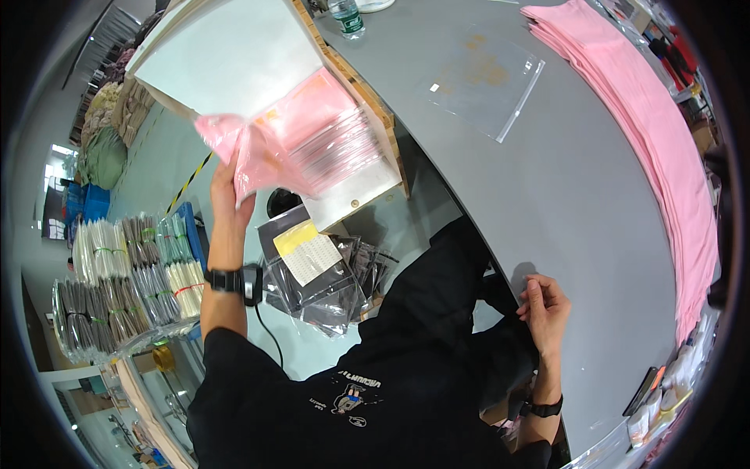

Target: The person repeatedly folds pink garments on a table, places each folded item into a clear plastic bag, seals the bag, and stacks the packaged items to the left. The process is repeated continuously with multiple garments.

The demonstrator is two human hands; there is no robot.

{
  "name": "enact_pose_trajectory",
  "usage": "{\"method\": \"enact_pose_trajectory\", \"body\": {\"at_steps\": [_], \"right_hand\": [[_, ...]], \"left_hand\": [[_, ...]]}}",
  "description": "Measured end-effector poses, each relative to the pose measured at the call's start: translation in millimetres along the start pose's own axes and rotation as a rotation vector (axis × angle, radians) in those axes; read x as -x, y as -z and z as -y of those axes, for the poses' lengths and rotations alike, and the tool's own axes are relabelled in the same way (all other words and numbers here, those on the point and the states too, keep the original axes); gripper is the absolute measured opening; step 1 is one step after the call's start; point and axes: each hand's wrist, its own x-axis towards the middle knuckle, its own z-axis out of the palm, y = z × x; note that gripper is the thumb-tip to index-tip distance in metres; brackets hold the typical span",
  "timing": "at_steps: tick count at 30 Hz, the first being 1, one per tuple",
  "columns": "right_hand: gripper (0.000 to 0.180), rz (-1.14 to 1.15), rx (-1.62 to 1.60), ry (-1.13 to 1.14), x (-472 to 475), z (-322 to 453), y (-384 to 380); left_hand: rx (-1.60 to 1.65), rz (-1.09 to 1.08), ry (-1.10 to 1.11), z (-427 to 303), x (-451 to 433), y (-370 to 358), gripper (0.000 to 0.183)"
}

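Note:
My left hand (230,184) grips a glossy clear plastic bag with pink fabric inside (263,158), at the left edge of an open white box (351,199). In that box lie several more pink packets (337,146), stacked in a row. My right hand (545,308) rests over the front edge of the grey table (527,223), fingers curled, with nothing visible in it. Farther along the table lies a flat transparent zip bag (486,82) with orange printing. A long stack of folded pink fabric (638,129) runs along the table's far side.
Dark packets in clear bags (322,293), one with a yellow and white label sheet, lie below the box. Bundled packs (129,275) are stacked at the left. A water bottle (348,20) stands at the table's top edge. A dark flat object (641,391) lies at the lower right.

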Motion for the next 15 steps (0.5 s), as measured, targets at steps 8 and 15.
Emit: {"method": "enact_pose_trajectory", "body": {"at_steps": [8, 15], "right_hand": [[0.023, -0.095, 0.011, -0.012, -4.0, -10.0, 8.6], [0.021, -0.178, 0.077, 0.043, -14.9, 2.4, 49.2]], "left_hand": [[-0.499, -0.242, 0.056, 29.1, -114.4, 64.0, 0.035], [-1.693, -0.479, 0.009, 131.2, -179.0, 164.5, 0.062]]}}
